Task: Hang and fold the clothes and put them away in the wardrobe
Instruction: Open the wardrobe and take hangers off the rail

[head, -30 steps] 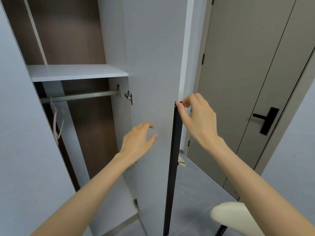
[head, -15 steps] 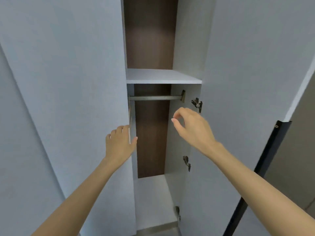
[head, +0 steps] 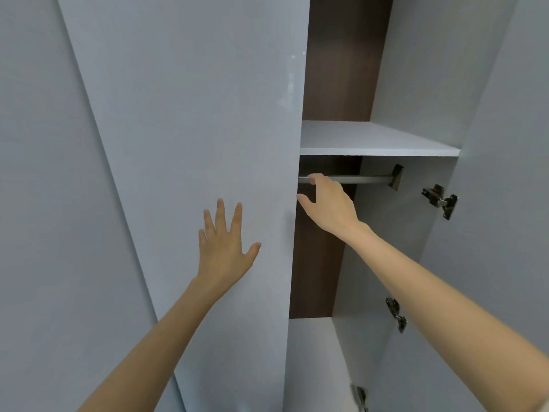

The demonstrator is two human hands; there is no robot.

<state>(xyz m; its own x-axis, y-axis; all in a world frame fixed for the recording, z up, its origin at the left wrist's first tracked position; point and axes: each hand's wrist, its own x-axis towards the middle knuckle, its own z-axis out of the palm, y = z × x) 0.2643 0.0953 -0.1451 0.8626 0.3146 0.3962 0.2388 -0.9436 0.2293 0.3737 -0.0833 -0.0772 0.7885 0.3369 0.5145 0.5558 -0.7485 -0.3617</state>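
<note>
Wardrobe (head: pixel 416 69) fills my view and both hands are up against it. My left hand (head: pixel 224 248) is wide, fingers straight and fanned, palm towards the pale grey left door (head: pixel 193 114), holding nothing. My right hand (head: pixel 326 203) reaches past that door's edge into the open compartment, fingers curled at the level of the hanging rail (head: pixel 362 179), thumb stretched out below it. The fingertips overlap the rail's left end, but I can't tell whether they close round it or only pass in front.

Moving outward, the rail is a dull metal bar running right to a bracket (head: pixel 396 176) on the inner side wall. Just above it sits a white shelf (head: pixel 371 138), with a dark brown back panel (head: pixel 341 55) showing above and below. Under my right forearm the compartment's pale floor (head: pixel 312 352) is visible.

On the right, the right door (head: pixel 505 173) stands swung open, showing an upper hinge (head: pixel 439 200), a middle hinge (head: pixel 396 315) and a lower hinge (head: pixel 359 396). The wardrobe is pale grey outside, white and brown inside, with smooth, slightly glossy panels.
</note>
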